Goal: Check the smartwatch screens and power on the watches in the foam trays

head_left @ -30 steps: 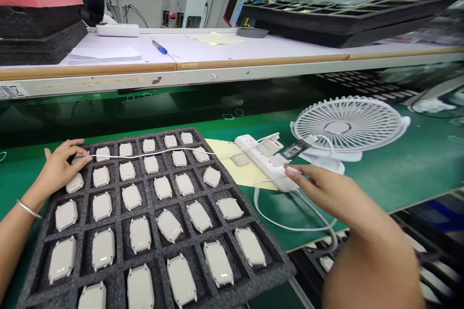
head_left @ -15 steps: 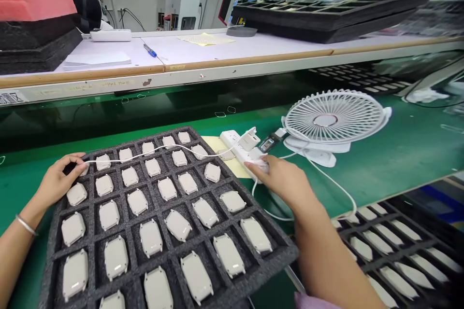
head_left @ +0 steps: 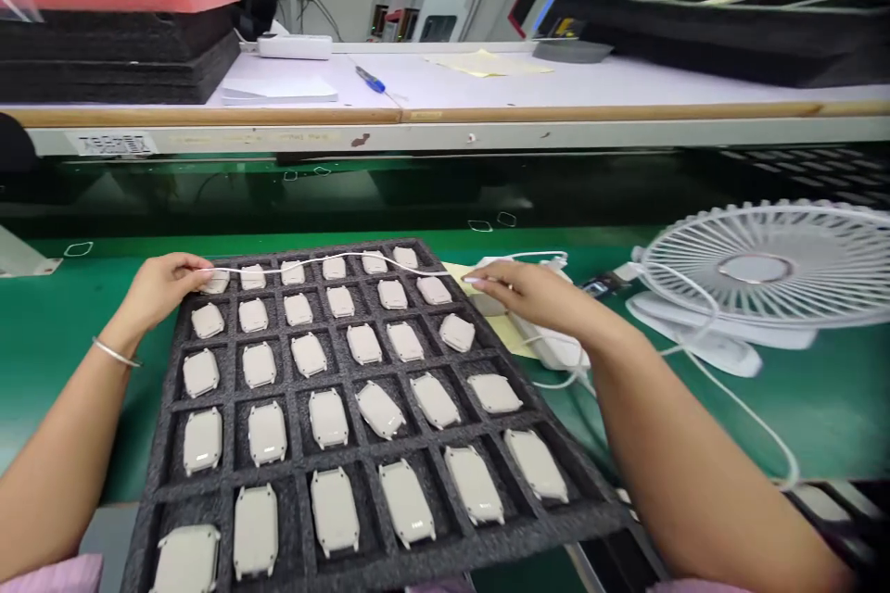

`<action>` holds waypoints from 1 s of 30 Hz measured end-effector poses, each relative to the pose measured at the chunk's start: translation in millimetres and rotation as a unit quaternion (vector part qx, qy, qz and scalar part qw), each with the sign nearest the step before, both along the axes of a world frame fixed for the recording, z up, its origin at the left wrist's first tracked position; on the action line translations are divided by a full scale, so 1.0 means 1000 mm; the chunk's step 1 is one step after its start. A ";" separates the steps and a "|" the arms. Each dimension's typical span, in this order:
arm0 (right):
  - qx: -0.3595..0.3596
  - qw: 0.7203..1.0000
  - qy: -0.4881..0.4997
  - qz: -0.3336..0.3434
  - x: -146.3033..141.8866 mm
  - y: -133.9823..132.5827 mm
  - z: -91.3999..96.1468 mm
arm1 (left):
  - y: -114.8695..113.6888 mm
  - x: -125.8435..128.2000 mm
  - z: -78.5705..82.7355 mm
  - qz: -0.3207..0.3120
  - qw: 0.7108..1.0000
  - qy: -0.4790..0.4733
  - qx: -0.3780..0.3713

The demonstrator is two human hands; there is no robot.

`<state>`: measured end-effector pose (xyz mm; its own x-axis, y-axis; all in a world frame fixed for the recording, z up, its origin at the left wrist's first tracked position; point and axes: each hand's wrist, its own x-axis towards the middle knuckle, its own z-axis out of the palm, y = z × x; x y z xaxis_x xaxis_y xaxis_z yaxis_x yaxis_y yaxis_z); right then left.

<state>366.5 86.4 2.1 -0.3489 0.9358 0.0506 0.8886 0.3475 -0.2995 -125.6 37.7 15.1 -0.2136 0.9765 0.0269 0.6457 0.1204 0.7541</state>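
Observation:
A white cable [head_left: 340,256] runs across the far row of a dark grey foam tray [head_left: 233,445]. The tray's compartments hold several pale watch cases [head_left: 329,417]. At the far left corner my left hand [head_left: 167,289] has its thumb and fingers closed on the cable's left end, right at the corner watch case [head_left: 215,281]. Beyond the tray's far right corner, my right hand [head_left: 539,296] pinches the cable between thumb and fingers. Behind and beneath that hand lies a white power strip [head_left: 556,347], partly covered.
On the right stands a white fan [head_left: 757,269], with its cord looping over the green bench [head_left: 737,389]. A raised shelf [head_left: 445,125] crosses behind, bearing dark foam trays [head_left: 118,51], a blue pen [head_left: 370,79] and papers. Another foam tray lies at lower right.
My right hand has left the power strip and now pinches the cable. My left hand stays at the tray's far left corner. The view has turned left, shifting the scene rightward.

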 end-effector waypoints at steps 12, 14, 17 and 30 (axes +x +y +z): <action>-0.061 0.991 0.114 0.015 -0.053 0.063 -0.001 | -0.002 -0.007 -0.005 -0.171 0.948 0.264 0.041; -0.081 0.987 0.138 0.016 -0.052 0.061 -0.001 | -0.003 -0.009 -0.005 -0.172 0.943 0.281 0.051; -0.091 0.985 0.141 0.041 -0.050 0.060 0.005 | -0.002 -0.016 -0.007 -0.181 0.938 0.292 0.039; -0.159 0.986 0.052 0.022 -0.056 0.032 0.050 | 0.009 -0.001 -0.002 -0.135 0.942 0.307 0.017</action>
<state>310.5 118.6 52.3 -0.3985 0.8940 -0.2051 0.8330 0.2592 -0.4888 -126.7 47.0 12.8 0.1080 0.9895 0.0965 0.9650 -0.1276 0.2289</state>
